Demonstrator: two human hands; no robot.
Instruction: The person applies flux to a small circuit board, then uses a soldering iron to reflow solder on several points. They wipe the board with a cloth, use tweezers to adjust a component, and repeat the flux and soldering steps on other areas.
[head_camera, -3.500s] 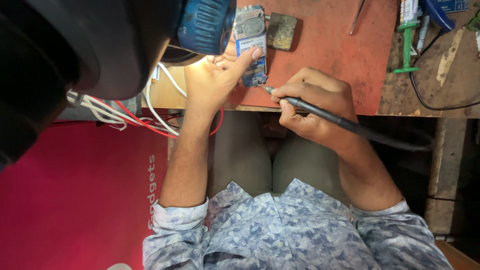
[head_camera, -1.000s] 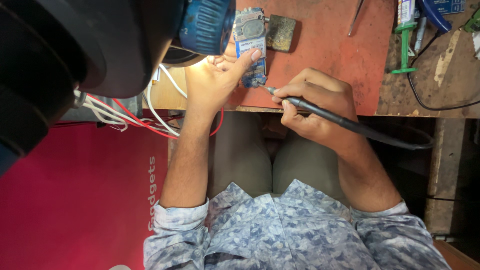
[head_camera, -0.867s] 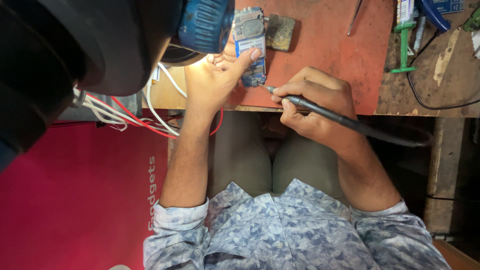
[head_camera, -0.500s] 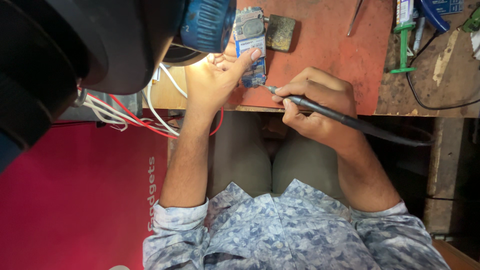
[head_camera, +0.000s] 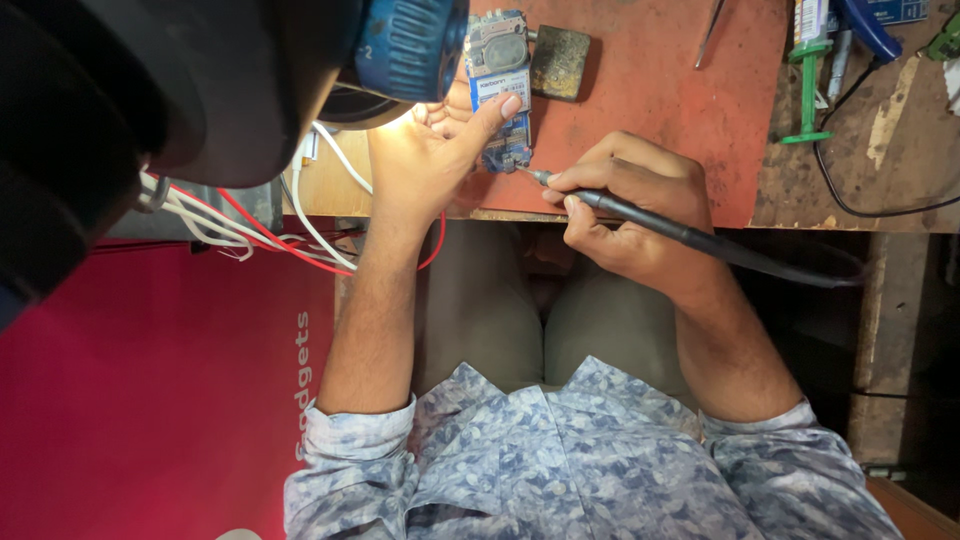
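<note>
Blue patterned cloth of my shirt fills the nearest part of the view at six o'clock, with both forearms running up from it toward the bench. My right hand sits just right of centre, curled in a pen grip around a black soldering iron. Its long axis runs from about four o'clock, where the cable trails off past the bench edge, up to ten o'clock, and the tip points at the lower right corner of a small circuit board, touching it or very nearly so; I cannot tell which. My left hand lies at eleven o'clock of the right one, fingers narrowly curled, thumb pressed on the board's face, holding it. The board's long axis runs roughly twelve to six, its lower end toward me. It rests on a red mat over the wooden bench. Red and white wires hang off the bench at nine o'clock. Farther off, a dark square pad lies just right of the board's top. At one to two o'clock a green-handled syringe stands along the mat's edge. A dark lamp housing looms at ten o'clock.
</note>
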